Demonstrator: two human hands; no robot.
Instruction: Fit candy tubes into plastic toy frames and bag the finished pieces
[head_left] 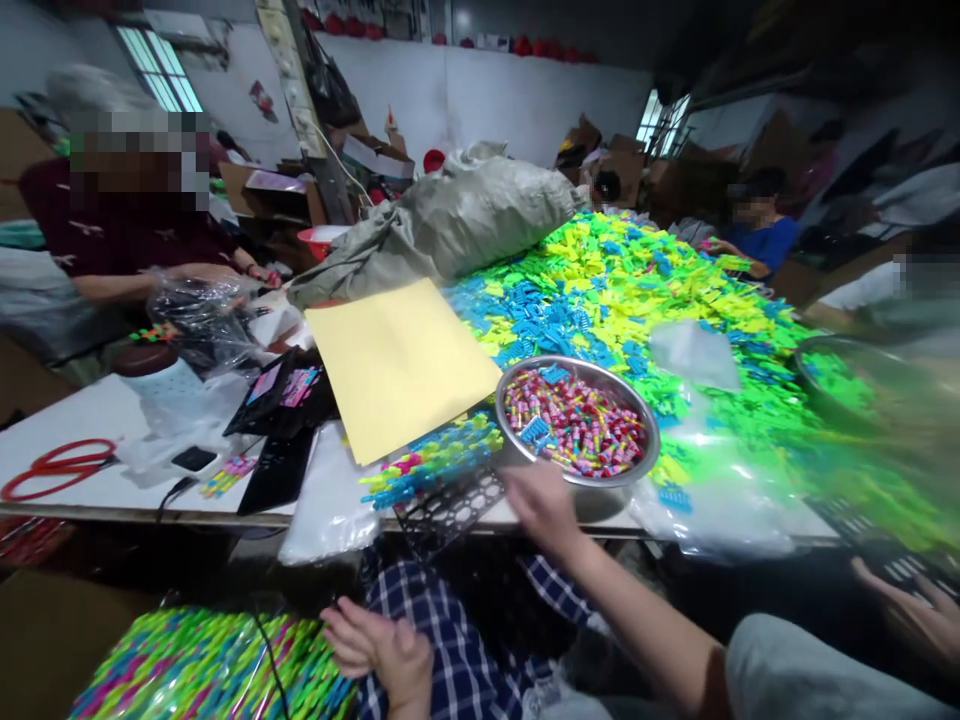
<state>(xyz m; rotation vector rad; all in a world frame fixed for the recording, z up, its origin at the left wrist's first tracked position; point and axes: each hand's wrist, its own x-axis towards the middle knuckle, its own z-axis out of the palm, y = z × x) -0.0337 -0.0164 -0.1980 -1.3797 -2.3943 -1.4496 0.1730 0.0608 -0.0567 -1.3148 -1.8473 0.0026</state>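
Note:
My right hand point(541, 508) reaches forward to the table edge, between a steel bowl point(637, 470) full of small pink and multicoloured pieces and a black perforated tray point(450, 510). Motion smears it and only its back shows, so its fingers are hidden. My left hand point(373, 645) rests low on my plaid-covered lap with its fingers curled, and nothing shows in them. It lies right beside a clear bag of bright green, pink and blue pieces point(210, 665).
A yellow sheet point(397, 365), a grey sack point(465, 220) and a wide heap of green, yellow and blue plastic pieces point(622, 280) cover the table. Red scissors point(60, 465) lie far left. Other people sit around; another hand point(911, 605) rests at the right.

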